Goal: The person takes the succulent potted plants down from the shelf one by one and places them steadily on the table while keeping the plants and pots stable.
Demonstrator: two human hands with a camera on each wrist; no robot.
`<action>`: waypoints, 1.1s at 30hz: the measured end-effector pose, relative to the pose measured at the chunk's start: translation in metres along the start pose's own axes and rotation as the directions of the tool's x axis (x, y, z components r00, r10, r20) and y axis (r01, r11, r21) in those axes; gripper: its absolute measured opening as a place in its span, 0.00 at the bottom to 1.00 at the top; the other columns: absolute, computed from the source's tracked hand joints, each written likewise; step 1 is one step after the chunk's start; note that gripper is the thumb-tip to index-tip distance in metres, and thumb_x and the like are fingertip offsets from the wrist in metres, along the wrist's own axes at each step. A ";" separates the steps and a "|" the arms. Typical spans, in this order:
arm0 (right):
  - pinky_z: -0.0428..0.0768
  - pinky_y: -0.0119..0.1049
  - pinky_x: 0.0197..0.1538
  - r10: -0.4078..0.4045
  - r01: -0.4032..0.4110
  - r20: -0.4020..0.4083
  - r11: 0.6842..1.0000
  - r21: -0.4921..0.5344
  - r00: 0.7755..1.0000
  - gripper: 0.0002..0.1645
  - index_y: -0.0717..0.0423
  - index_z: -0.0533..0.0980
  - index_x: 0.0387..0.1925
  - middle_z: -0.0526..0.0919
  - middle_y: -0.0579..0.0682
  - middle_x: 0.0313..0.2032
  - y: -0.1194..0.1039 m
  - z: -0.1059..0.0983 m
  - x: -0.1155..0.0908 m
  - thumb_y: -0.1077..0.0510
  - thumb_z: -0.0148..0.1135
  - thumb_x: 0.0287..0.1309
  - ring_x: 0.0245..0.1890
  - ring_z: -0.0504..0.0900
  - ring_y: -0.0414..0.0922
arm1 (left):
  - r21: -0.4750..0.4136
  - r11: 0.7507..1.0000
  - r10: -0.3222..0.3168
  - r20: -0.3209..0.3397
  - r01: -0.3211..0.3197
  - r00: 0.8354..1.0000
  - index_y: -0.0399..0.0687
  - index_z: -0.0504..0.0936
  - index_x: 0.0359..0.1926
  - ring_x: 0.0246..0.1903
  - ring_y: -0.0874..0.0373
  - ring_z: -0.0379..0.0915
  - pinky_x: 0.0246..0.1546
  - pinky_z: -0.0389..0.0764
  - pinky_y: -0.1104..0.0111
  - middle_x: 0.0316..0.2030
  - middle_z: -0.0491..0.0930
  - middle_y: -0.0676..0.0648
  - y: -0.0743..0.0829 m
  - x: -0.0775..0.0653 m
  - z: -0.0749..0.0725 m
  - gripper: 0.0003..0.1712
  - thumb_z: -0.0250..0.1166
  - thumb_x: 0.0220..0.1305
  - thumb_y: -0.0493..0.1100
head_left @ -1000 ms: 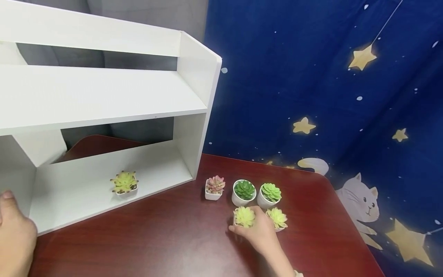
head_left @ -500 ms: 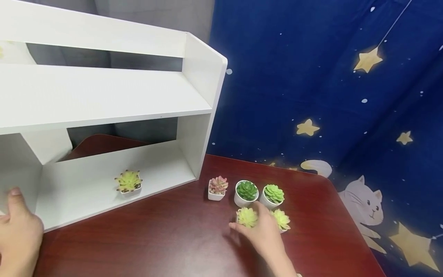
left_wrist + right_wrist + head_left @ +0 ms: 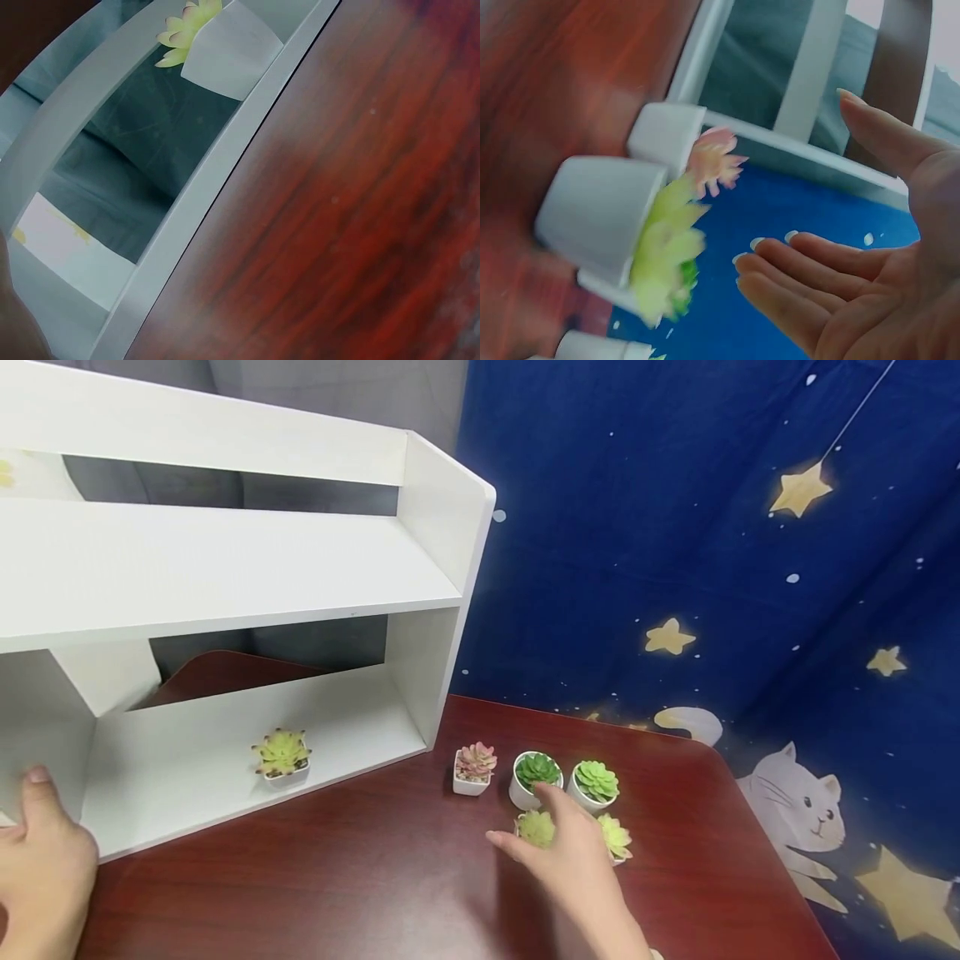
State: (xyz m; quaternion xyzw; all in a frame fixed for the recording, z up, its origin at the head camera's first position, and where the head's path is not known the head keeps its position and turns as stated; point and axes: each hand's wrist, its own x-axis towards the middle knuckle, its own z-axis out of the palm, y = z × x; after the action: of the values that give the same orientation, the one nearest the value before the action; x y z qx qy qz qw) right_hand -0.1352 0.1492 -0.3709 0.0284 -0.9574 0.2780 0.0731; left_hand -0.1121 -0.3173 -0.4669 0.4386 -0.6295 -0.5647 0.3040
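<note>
My right hand hovers over a potted yellow-green succulent on the table, thumb and fingers spread. In the right wrist view a gap shows between the open fingers and that plant's white pot. A second yellow-green succulent is partly hidden behind this hand. Far left, my left hand grips the front edge of the left side panel of a white shelf, thumb along its inner face; its other fingers are mostly out of sight. On the lower board stands a yellow-green succulent with dark tips.
Behind the right hand stand a pink succulent, a dark green one and a bright green one, each in a white pot. They share the reddish-brown table. A blue star-patterned curtain hangs behind.
My right hand has spread its fingers and lifted off the front yellow-green succulent, which stays on the table. The left hand keeps its hold on the shelf. The head view has shifted slightly.
</note>
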 end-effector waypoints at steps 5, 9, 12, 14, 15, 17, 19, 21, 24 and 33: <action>0.82 0.50 0.58 -0.054 0.051 0.043 0.997 0.057 0.998 0.45 0.51 0.79 0.58 0.87 0.49 0.54 -0.019 0.002 0.001 0.35 0.82 0.39 0.56 0.85 0.48 | -0.040 0.997 0.057 -0.037 -0.059 0.998 0.65 0.68 0.65 0.44 0.80 0.61 0.61 0.61 0.77 0.40 0.64 0.74 -0.009 0.005 0.001 0.21 0.47 0.77 0.59; 0.83 0.48 0.58 -0.114 0.100 0.084 0.983 0.155 0.990 0.45 0.47 0.79 0.59 0.87 0.47 0.53 -0.032 0.008 0.003 0.34 0.81 0.40 0.56 0.85 0.47 | -0.030 0.994 0.101 -0.077 -0.104 0.992 0.62 0.58 0.74 0.57 0.77 0.61 0.69 0.56 0.77 0.54 0.67 0.70 -0.008 0.003 0.003 0.29 0.48 0.77 0.59; 0.83 0.47 0.58 -0.160 0.123 0.126 0.957 0.262 0.979 0.45 0.47 0.77 0.61 0.86 0.48 0.54 -0.041 0.016 0.005 0.36 0.80 0.42 0.56 0.85 0.46 | -0.019 0.984 0.174 -0.109 -0.177 0.979 0.64 0.54 0.76 0.64 0.74 0.59 0.70 0.55 0.77 0.64 0.64 0.65 -0.005 0.002 0.004 0.31 0.48 0.77 0.57; 0.82 0.46 0.59 -0.194 0.137 0.150 0.936 0.325 0.969 0.45 0.50 0.77 0.62 0.86 0.49 0.55 -0.047 0.023 0.006 0.37 0.81 0.43 0.56 0.85 0.46 | -0.042 0.977 0.204 -0.122 -0.211 0.971 0.65 0.57 0.75 0.64 0.73 0.61 0.70 0.57 0.77 0.64 0.66 0.64 -0.003 0.001 0.005 0.29 0.49 0.77 0.54; 0.82 0.46 0.59 -0.208 0.140 0.164 0.926 0.352 0.964 0.45 0.50 0.76 0.62 0.86 0.50 0.56 -0.051 0.027 0.007 0.38 0.80 0.44 0.56 0.85 0.46 | -0.064 0.974 0.207 -0.128 -0.217 0.970 0.64 0.60 0.74 0.63 0.73 0.63 0.69 0.58 0.77 0.61 0.68 0.65 -0.001 0.000 0.005 0.28 0.50 0.77 0.53; 0.82 0.46 0.60 -0.238 0.148 0.189 0.906 0.396 0.953 0.45 0.52 0.76 0.63 0.85 0.51 0.56 -0.058 0.034 0.009 0.39 0.80 0.45 0.57 0.85 0.48 | -0.102 0.967 0.218 -0.140 -0.233 0.966 0.62 0.65 0.72 0.61 0.72 0.66 0.69 0.62 0.76 0.57 0.70 0.67 0.001 -0.001 0.006 0.25 0.51 0.76 0.50; 0.82 0.45 0.61 -0.257 0.150 0.217 0.899 0.412 0.942 0.45 0.50 0.76 0.63 0.85 0.49 0.57 -0.065 0.040 0.011 0.38 0.80 0.45 0.58 0.85 0.48 | -0.105 0.963 0.231 -0.158 -0.249 0.960 0.62 0.66 0.71 0.61 0.71 0.67 0.69 0.63 0.76 0.58 0.71 0.66 0.003 -0.002 0.007 0.25 0.52 0.76 0.50; 0.81 0.45 0.62 -0.266 0.142 0.246 0.893 0.427 0.932 0.45 0.46 0.75 0.64 0.84 0.46 0.58 -0.072 0.046 0.014 0.37 0.79 0.45 0.59 0.84 0.48 | -0.107 0.946 0.285 -0.180 -0.307 0.941 0.61 0.66 0.72 0.63 0.68 0.67 0.69 0.64 0.74 0.61 0.71 0.63 0.004 -0.002 0.009 0.26 0.53 0.75 0.48; 0.80 0.43 0.63 -0.270 0.111 0.287 0.877 0.467 0.919 0.46 0.42 0.73 0.65 0.83 0.44 0.60 -0.082 0.056 0.018 0.37 0.80 0.45 0.60 0.83 0.46 | -0.112 0.903 0.386 -0.215 -0.415 0.897 0.60 0.68 0.70 0.64 0.63 0.69 0.68 0.67 0.72 0.63 0.72 0.57 0.003 -0.002 0.012 0.26 0.55 0.73 0.44; 0.81 0.36 0.60 -0.239 0.046 0.332 0.867 0.497 0.913 0.48 0.44 0.72 0.67 0.81 0.46 0.63 -0.111 0.096 0.032 0.40 0.81 0.44 0.60 0.83 0.47 | -0.129 0.868 0.433 -0.279 -0.480 0.857 0.53 0.82 0.58 0.54 0.66 0.77 0.58 0.72 0.76 0.50 0.82 0.63 -0.001 0.004 0.016 0.18 0.59 0.70 0.41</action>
State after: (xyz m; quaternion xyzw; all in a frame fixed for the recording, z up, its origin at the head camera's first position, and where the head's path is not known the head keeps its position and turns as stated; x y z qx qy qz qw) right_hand -0.1680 0.0032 -0.3874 0.1711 -0.8492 0.4886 -0.1037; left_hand -0.1278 -0.3133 -0.4708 0.3093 -0.6161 -0.4772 0.5450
